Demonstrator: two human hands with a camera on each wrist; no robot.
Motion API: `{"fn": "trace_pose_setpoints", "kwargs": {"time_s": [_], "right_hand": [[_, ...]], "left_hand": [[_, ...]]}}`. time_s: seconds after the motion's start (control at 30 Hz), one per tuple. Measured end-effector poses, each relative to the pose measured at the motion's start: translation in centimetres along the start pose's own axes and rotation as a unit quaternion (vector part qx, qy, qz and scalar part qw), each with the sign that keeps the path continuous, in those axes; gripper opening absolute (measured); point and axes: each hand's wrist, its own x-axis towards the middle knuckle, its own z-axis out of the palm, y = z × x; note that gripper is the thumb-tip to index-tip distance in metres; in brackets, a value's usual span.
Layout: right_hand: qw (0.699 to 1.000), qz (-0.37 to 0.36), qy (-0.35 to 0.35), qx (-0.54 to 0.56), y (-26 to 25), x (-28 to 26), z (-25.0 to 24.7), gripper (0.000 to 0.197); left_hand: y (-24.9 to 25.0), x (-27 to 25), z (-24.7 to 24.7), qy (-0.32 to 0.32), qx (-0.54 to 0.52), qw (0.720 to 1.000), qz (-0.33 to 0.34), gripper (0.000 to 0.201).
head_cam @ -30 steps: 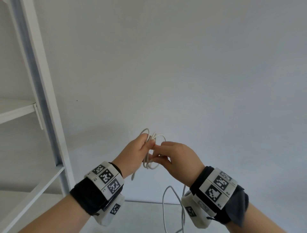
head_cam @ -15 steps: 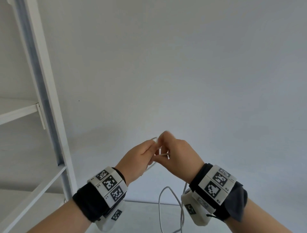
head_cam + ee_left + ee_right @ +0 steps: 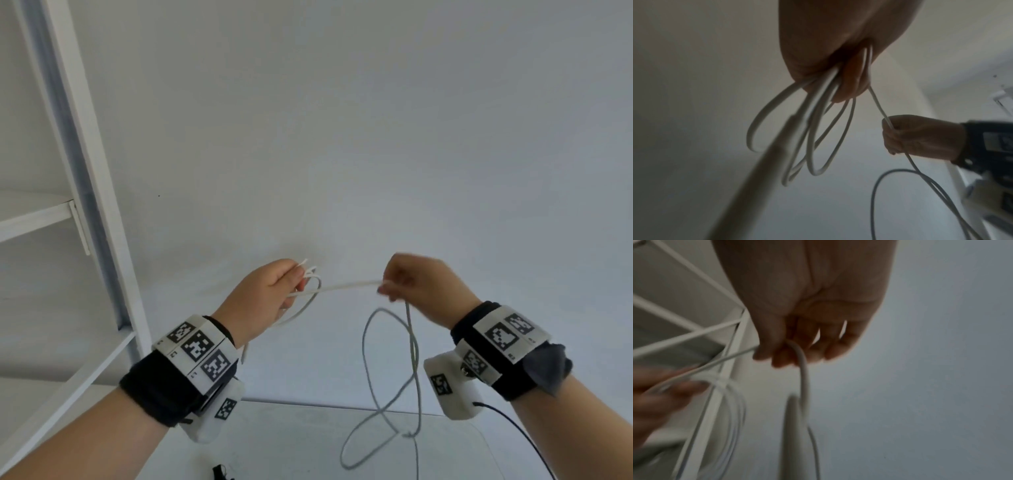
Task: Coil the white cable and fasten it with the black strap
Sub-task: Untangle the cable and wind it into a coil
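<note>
White cable stretches between the left hand, gripping loops, and the pinching right hand.

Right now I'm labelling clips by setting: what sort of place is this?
Probably a plain indoor room set up for recording. A bare white wall fills the view, a white shelving unit stands at the left, and a pale tabletop lies below the hands.

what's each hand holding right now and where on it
Both hold the white cable. The left hand grips the bunched loops at their top; the right hand pinches the straight run leading from them, with the loose rest hanging below.
</note>
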Motion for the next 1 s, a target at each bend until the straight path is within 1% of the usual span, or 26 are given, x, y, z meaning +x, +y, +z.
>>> {"fn": "trace_pose_setpoints", "kwargs": {"time_s": [0.03,0.07,0.13,0.2,0.33,0.37,0.47,0.57,0.67,0.8,0.87,0.93,1.0], "right_hand": [[1.000,0.001,0.030,0.008,0.4,-0.1,0.2,0.018],[1.000,0.012,0.025,-0.006,0.9,-0.3,0.9,0.018],[0.997,0.053,-0.029,-0.054,2.2,-1.3,3.2,0.021],[0.996,0.077,-0.009,-0.047,3.2,-1.5,4.2,0.022],[0.997,0.080,0.001,-0.014,3.0,-1.6,3.7,0.021],[0.997,0.074,-0.013,-0.015,3.1,-1.5,3.7,0.018],[0.991,0.080,-0.101,-0.043,3.6,-2.1,4.9,0.014],[0.985,0.094,-0.140,-0.041,4.3,-3.1,6.4,0.017],[0.980,0.111,-0.153,-0.054,5.4,-3.6,7.1,0.021],[0.977,0.133,-0.156,-0.061,7.6,-3.8,6.1,0.020],[0.979,0.148,-0.133,-0.052,8.1,-3.5,5.2,0.019],[0.984,0.165,-0.058,-0.008,8.1,-2.8,4.2,0.016],[0.978,0.184,0.027,0.089,7.5,-2.1,3.3,0.017]], "left_hand": [[0.2,0.1,0.1,-0.002,-0.021,1.000,-0.002,0.031],[0.4,0.3,0.2,-0.005,-0.025,1.000,0.001,0.031],[0.2,0.3,0.9,-0.016,0.023,1.000,0.003,0.030],[-0.3,0.2,1.3,-0.016,0.065,0.998,-0.003,0.030],[-0.8,0.1,1.1,-0.002,0.022,0.999,-0.043,0.033],[-0.6,0.2,0.9,0.008,0.007,0.999,-0.049,0.033],[0.1,0.4,0.5,0.029,-0.044,0.996,-0.065,0.032],[0.5,0.2,0.2,0.028,-0.077,0.994,-0.077,0.031],[0.3,0.1,0.0,0.032,-0.094,0.992,-0.083,0.031],[-0.2,0.0,-0.7,0.041,-0.100,0.989,-0.096,0.030],[-0.5,-0.2,-0.6,0.031,-0.095,0.989,-0.106,0.031],[-0.8,-0.4,-0.3,0.008,-0.092,0.989,-0.119,0.032],[-0.8,-0.6,0.1,-0.023,-0.092,0.987,-0.133,0.032]]}}
